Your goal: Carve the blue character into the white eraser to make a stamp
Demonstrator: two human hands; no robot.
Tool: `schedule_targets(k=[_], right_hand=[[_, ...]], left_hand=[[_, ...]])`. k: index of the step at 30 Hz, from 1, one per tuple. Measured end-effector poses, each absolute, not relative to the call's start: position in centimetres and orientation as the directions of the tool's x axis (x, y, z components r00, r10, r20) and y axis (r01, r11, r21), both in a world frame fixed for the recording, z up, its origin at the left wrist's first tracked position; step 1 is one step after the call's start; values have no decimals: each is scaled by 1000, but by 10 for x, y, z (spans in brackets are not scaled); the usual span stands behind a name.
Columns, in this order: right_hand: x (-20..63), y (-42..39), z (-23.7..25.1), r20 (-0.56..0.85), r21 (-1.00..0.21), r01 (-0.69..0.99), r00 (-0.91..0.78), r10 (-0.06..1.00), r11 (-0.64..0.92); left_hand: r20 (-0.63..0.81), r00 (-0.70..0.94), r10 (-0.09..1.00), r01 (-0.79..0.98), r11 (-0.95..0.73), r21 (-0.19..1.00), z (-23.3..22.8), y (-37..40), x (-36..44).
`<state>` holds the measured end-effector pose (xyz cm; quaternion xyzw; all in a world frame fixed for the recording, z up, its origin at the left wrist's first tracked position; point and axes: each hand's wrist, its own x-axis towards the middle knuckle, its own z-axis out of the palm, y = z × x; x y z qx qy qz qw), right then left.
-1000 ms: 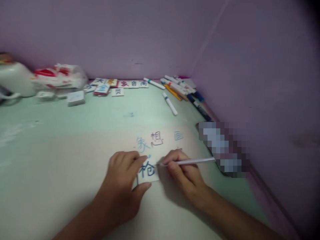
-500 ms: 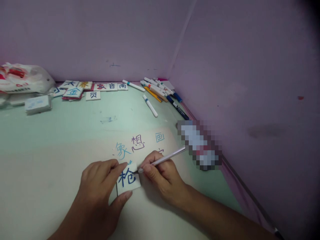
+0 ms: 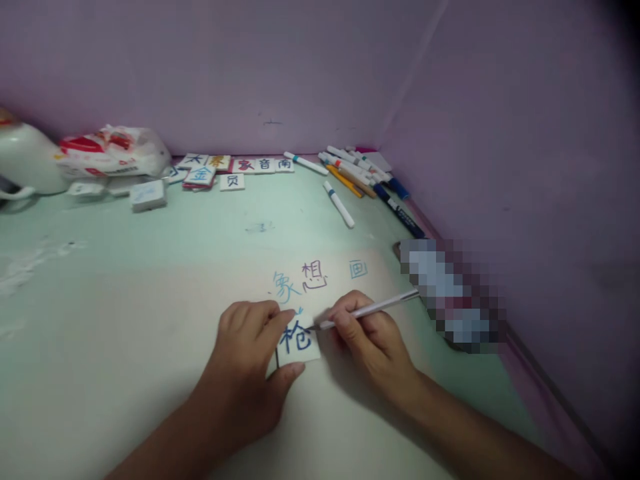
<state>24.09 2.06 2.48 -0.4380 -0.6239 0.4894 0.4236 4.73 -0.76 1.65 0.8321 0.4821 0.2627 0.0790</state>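
Observation:
My left hand (image 3: 250, 353) rests on a small white square tile (image 3: 301, 355). Its fingers are along the top left edge and the thumb is at the lower edge, holding the tile down against the table. A dark blue character is drawn on the tile. My right hand (image 3: 376, 340) pinches a slim silvery pen-shaped tool (image 3: 380, 305) with a dark tip. That tip touches or hovers just over the right side of the character; I cannot tell which. The tool's far end points up and right, toward a blurred-out object (image 3: 445, 293).
Several markers (image 3: 339, 205) lie at the back right by the wall. Along the back are character tiles (image 3: 233, 181), a tile stack (image 3: 148, 195), a tissue pack (image 3: 117, 152) and a white jug-like vessel (image 3: 30, 157). Coloured characters (image 3: 314, 275) are written on the table (image 3: 150, 320).
The view has swung left, so everything sits farther right and the white vessel has come in. Both hands keep their grip, with the tool's tip still by the character's right side.

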Motion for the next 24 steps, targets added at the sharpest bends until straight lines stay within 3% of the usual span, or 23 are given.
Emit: schedule_targets(k=[9, 24], right_hand=[[242, 19, 24, 191, -943, 206, -308, 932, 261], [241, 22, 25, 230, -904, 264, -363, 903, 336]], left_hand=[[305, 366, 879, 727, -475, 496, 24, -9, 50], [305, 384, 871, 729, -489, 478, 25, -8, 50]])
